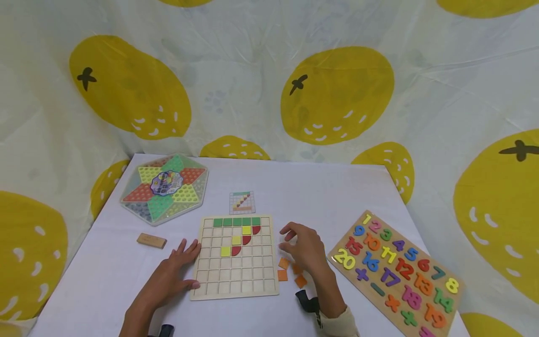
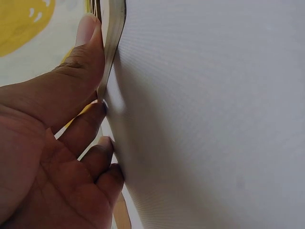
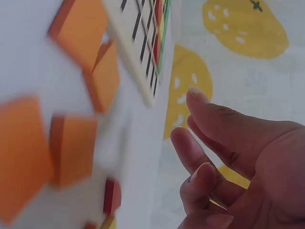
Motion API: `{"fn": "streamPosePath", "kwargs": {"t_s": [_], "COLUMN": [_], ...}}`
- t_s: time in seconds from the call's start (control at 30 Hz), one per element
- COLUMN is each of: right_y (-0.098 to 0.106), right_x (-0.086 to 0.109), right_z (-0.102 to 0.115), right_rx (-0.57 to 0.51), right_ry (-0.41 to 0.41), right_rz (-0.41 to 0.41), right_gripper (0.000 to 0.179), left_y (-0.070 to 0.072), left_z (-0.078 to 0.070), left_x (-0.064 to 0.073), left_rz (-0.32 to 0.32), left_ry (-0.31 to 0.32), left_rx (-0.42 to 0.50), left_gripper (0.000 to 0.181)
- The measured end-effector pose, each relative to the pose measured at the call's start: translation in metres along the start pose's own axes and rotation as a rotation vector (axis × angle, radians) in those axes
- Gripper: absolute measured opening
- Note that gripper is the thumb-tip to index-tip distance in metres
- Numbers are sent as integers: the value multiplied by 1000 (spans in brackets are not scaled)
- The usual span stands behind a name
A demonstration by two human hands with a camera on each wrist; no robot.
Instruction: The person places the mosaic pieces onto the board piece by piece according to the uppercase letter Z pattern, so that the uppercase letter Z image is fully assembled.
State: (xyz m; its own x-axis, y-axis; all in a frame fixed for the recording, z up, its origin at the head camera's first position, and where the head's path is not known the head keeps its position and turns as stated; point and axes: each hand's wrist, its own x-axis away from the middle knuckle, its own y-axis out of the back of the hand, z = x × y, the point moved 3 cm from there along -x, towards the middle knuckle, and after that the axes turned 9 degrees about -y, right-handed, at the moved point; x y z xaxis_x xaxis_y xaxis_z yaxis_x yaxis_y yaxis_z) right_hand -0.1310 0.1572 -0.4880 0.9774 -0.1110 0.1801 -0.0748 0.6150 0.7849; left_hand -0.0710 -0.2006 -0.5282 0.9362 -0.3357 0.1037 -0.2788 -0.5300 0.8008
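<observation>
Grid board point(image 1: 236, 257) at table centre, part-filled with green, yellow and red tiles. Step judged: choosing the next tile. Right hand point(image 1: 304, 250) hovers over loose orange tiles point(image 1: 290, 271) beside the board, fingers loosely curled, holding nothing (a pinch needed next). Left hand point(image 1: 177, 269) flat, fingers straight, steadying the board's left edge.

Draped all around: a pale cloth backdrop point(image 1: 252, 93) printed with big yellow fruit shapes, creased and folded, closing off the back and both sides. In front, a table point(image 1: 320, 187) covered in plain white, slightly lilac-tinted, its far edge meeting the cloth. Lit softly and evenly, with only faint shadows. No wall, floor or window visible past the cloth.
</observation>
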Motion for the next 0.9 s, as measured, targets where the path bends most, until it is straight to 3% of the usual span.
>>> {"fn": "streamPosePath", "kwargs": {"t_s": [0.23, 0.43, 0.6, 0.73, 0.9], "right_y": [21, 28, 23, 12, 1], "right_x": [-6, -12, -15, -16, -15], "right_z": [-31, -48, -51, -46, -37], "right_rx": [32, 76, 79, 94, 127], "right_ry": [-89, -167, -198, -178, -93], "right_rz": [-63, -48, -14, -17, -22], "right_gripper": [28, 33, 34, 29, 24], "left_y": [1, 0, 0, -1, -1], "left_z": [1, 2, 2, 2, 2], "left_x": [0, 0, 0, -1, -1], "left_rz": [1, 4, 0, -3, -4], "left_ry": [-6, -3, 3, 15, 8], "left_rx": [2, -3, 0, 5, -4], "left_gripper": [106, 106, 107, 108, 108]}}
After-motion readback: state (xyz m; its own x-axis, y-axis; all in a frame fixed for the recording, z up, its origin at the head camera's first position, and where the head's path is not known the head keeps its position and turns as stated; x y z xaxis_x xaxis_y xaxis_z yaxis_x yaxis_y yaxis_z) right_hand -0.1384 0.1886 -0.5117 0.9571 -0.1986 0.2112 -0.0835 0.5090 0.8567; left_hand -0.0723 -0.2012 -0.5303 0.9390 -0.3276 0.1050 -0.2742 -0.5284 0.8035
